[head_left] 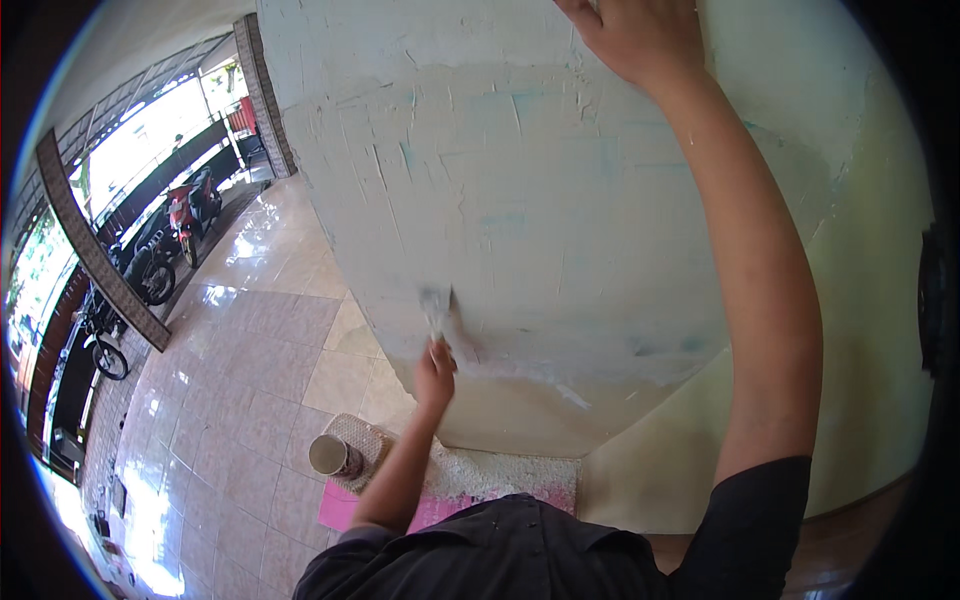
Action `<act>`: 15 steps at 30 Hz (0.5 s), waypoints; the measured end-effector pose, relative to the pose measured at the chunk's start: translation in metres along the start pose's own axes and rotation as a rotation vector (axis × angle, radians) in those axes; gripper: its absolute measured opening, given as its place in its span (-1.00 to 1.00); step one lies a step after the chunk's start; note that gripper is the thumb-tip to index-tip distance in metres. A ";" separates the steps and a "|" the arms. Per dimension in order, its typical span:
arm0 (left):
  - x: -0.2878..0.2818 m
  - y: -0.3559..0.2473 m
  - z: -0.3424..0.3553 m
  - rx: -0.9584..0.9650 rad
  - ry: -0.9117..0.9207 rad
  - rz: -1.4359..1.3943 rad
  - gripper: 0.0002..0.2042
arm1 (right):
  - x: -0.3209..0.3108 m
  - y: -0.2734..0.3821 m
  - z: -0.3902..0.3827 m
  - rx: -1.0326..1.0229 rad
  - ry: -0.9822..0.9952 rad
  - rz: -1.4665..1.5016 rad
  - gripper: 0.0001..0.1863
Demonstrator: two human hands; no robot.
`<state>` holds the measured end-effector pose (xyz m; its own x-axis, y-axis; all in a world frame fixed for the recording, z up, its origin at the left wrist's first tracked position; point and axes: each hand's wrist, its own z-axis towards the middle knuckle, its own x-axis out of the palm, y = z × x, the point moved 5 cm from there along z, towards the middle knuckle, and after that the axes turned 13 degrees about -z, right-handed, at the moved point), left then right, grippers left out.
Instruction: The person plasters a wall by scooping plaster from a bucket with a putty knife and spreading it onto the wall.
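My left hand point(435, 375) grips the handle of a putty knife point(437, 302), its blade against the lower left part of the wall point(560, 220). The wall has a grey, streaky coat with ridges, scratches and faint blue-green patches. High on the wall, near its right corner, my right hand point(645, 40) is laid against the surface. Its thumb is spread away from the palm, and the other fingertips are cut off by the top of the picture.
Below my left forearm a round cup-like container point(330, 456) stands on a woven-topped stool point(365, 437). A pink sheet point(440, 510) lies at the wall's foot, with white crumbs point(500, 470) beside and on it. Shiny tiled floor point(240, 370) stretches left, toward parked motorbikes point(183, 215) and pillars.
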<state>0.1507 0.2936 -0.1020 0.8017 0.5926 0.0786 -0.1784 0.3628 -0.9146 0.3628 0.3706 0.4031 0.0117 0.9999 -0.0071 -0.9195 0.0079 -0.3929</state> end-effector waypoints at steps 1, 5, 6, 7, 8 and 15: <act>-0.007 0.037 -0.029 -0.058 0.004 -0.052 -0.53 | -0.002 0.001 0.002 0.000 0.001 -0.001 -0.38; -0.010 0.073 -0.083 -0.174 0.061 -0.199 -0.54 | -0.001 0.003 0.003 0.016 -0.019 -0.059 -0.38; -0.010 0.059 -0.087 -0.144 0.090 -0.282 -0.54 | 0.000 0.002 0.000 0.022 -0.013 -0.071 -0.38; -0.009 0.031 -0.069 -0.081 0.094 -0.309 -0.54 | -0.001 0.003 0.000 0.019 -0.004 -0.081 -0.38; -0.006 -0.007 -0.034 -0.020 0.089 -0.330 -0.54 | 0.001 0.006 0.001 0.023 0.006 -0.072 -0.38; -0.018 -0.199 0.095 0.150 0.131 -0.080 -0.50 | 0.005 0.008 0.000 0.029 0.015 -0.125 -0.36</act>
<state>0.1174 0.2794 0.1159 0.8821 0.4630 0.0873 -0.1866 0.5135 -0.8375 0.3552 0.3759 0.3997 0.1324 0.9908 0.0266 -0.9216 0.1329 -0.3647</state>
